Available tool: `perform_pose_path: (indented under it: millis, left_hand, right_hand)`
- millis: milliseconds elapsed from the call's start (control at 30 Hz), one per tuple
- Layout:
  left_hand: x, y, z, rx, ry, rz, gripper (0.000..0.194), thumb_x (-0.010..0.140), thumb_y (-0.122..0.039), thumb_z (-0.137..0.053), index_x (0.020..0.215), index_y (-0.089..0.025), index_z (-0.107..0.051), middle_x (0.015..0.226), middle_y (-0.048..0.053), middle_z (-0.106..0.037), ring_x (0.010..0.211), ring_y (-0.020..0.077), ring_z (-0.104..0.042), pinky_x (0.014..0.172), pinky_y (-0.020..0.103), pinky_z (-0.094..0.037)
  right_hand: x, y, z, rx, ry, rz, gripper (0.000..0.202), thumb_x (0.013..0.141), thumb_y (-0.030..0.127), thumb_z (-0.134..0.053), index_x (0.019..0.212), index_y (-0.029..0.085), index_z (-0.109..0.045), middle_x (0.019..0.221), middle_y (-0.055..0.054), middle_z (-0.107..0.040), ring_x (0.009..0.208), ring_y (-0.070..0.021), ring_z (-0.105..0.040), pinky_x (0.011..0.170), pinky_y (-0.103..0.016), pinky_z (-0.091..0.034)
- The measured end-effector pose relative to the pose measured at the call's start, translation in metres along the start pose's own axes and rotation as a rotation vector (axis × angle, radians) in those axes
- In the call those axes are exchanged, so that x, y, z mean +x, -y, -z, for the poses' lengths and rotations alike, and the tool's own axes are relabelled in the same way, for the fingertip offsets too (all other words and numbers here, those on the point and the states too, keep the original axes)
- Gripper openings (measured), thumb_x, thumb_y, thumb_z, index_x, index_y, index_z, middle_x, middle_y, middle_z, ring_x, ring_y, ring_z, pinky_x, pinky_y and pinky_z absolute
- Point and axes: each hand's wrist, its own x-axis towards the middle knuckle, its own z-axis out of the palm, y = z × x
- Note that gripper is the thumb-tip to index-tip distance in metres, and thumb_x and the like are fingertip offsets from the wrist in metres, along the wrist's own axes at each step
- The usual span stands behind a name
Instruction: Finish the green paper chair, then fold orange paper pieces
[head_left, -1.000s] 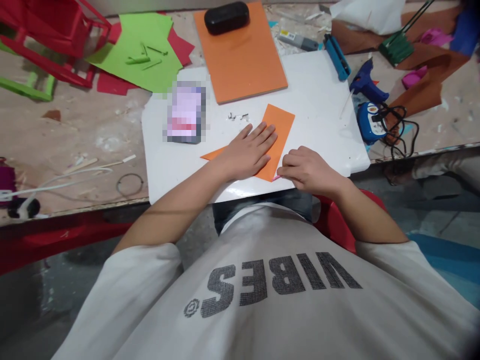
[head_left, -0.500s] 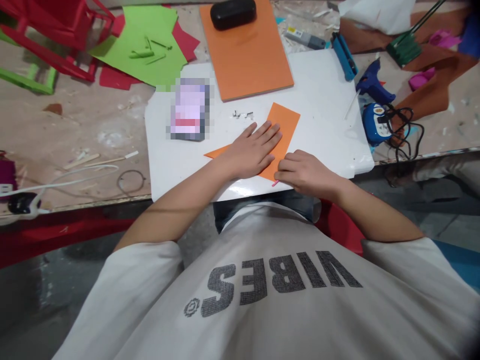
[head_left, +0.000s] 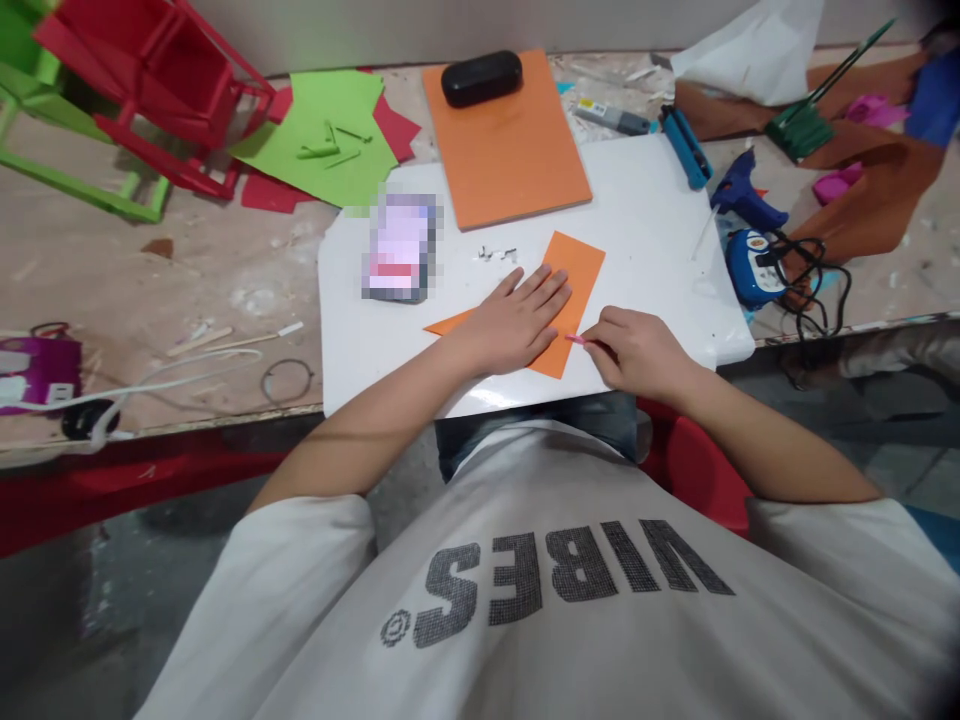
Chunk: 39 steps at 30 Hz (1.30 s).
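My left hand (head_left: 517,325) lies flat with its fingers stretched over a piece of orange craft sheet (head_left: 583,262). One narrow point of the sheet sticks out to the left beneath my wrist. My right hand (head_left: 637,350) pinches a thin pink stick-like piece (head_left: 574,339) between thumb and fingers. Its tip is at the sheet's right edge, and the rest of it is hidden in my fingers. Both hands are over a white board (head_left: 660,260), and small dark scraps (head_left: 497,254) lie just beyond my left fingertips.
A phone (head_left: 403,250) lies left of the hands. Behind is an orange pad (head_left: 517,170) with a black case (head_left: 481,78) on it. A blue glue gun (head_left: 750,192) and corded blue device (head_left: 752,268) lie right. Red (head_left: 172,90) and green frames stand far left.
My right hand has lifted off the sheet's lower edge and sits at its right side, the pink piece now pointing left. My left hand stays flat. The whole view has shifted slightly.
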Motion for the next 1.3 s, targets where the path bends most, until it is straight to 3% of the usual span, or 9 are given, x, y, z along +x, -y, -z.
perform_pose_path:
  millis: [200,367,667,800,967,1067,1167,1300]
  left_hand:
    - [0.0,-0.005,0.007,-0.012,0.052,0.016,0.08,0.123,-0.041,-0.032,0.196,-0.009,-0.029,0.207,0.017,-0.019,0.196,0.0377,-0.012,0.159,0.065,-0.009]
    - [0.001,-0.011,0.015,0.009,0.099,0.046,0.081,0.123,-0.042,-0.029,0.196,-0.008,-0.025,0.207,0.016,-0.015,0.196,0.0378,-0.011,0.16,0.065,-0.008]
    - [0.001,-0.01,0.015,0.02,0.113,0.051,0.082,0.123,-0.043,-0.028,0.197,-0.009,-0.024,0.208,0.013,-0.016,0.196,0.0368,-0.009,0.16,0.064,-0.008]
    - [0.002,-0.009,0.015,0.016,0.108,0.061,0.081,0.123,-0.044,-0.029,0.197,-0.01,-0.026,0.207,0.013,-0.019,0.196,0.0368,-0.01,0.161,0.063,-0.008]
    - [0.002,-0.01,0.017,0.007,0.115,0.058,0.081,0.123,-0.043,-0.029,0.196,-0.009,-0.026,0.208,0.014,-0.017,0.196,0.0365,-0.009,0.16,0.062,-0.007]
    - [0.002,-0.009,0.015,0.005,0.092,0.056,0.081,0.123,-0.042,-0.03,0.196,-0.01,-0.027,0.207,0.013,-0.018,0.196,0.0376,-0.009,0.16,0.065,-0.009]
    - [0.003,-0.007,0.01,0.0,0.061,0.052,0.08,0.123,-0.043,-0.032,0.196,-0.012,-0.029,0.207,0.013,-0.02,0.196,0.0383,-0.011,0.159,0.066,-0.011]
    - [0.003,-0.004,0.007,-0.006,0.045,0.037,0.08,0.123,-0.044,-0.033,0.196,-0.011,-0.031,0.207,0.015,-0.021,0.196,0.039,-0.011,0.159,0.067,-0.011]
  right_hand:
    - [0.018,-0.022,0.007,-0.062,-0.028,-0.115,0.043,0.117,0.031,-0.048,0.111,0.011,-0.086,0.103,-0.02,-0.079,0.09,-0.0315,-0.071,0.081,-0.044,-0.049]
    - [0.03,-0.039,0.009,-0.079,-0.053,-0.195,0.04,0.116,0.034,-0.05,0.109,0.015,-0.084,0.105,-0.021,-0.081,0.095,-0.0352,-0.075,0.085,-0.047,-0.052]
    - [0.052,-0.088,-0.006,-0.124,-0.154,-0.305,0.037,0.117,0.042,-0.052,0.108,0.02,-0.081,0.108,-0.02,-0.078,0.099,-0.0394,-0.071,0.091,-0.054,-0.054]
    - [0.06,-0.099,-0.01,-0.134,-0.169,-0.311,0.04,0.117,0.045,-0.051,0.106,0.02,-0.079,0.107,-0.021,-0.076,0.1,-0.0402,-0.07,0.093,-0.056,-0.055]
    - [0.069,-0.091,0.002,-0.143,-0.115,-0.426,0.049,0.122,0.052,-0.044,0.115,0.017,-0.078,0.12,-0.026,-0.078,0.108,-0.0439,-0.071,0.098,-0.059,-0.055]
    - [0.065,-0.075,0.01,-0.125,-0.148,-0.453,0.054,0.125,0.058,-0.039,0.122,0.021,-0.078,0.126,-0.025,-0.078,0.111,-0.0429,-0.071,0.097,-0.056,-0.054]
    - [0.051,-0.053,0.01,-0.123,-0.132,-0.338,0.047,0.125,0.053,-0.041,0.122,0.025,-0.079,0.123,-0.02,-0.08,0.107,-0.0396,-0.072,0.089,-0.051,-0.051]
    - [0.027,-0.027,0.0,-0.156,-0.022,-0.131,0.041,0.123,0.035,-0.047,0.114,0.019,-0.083,0.113,-0.02,-0.081,0.1,-0.036,-0.07,0.083,-0.048,-0.044]
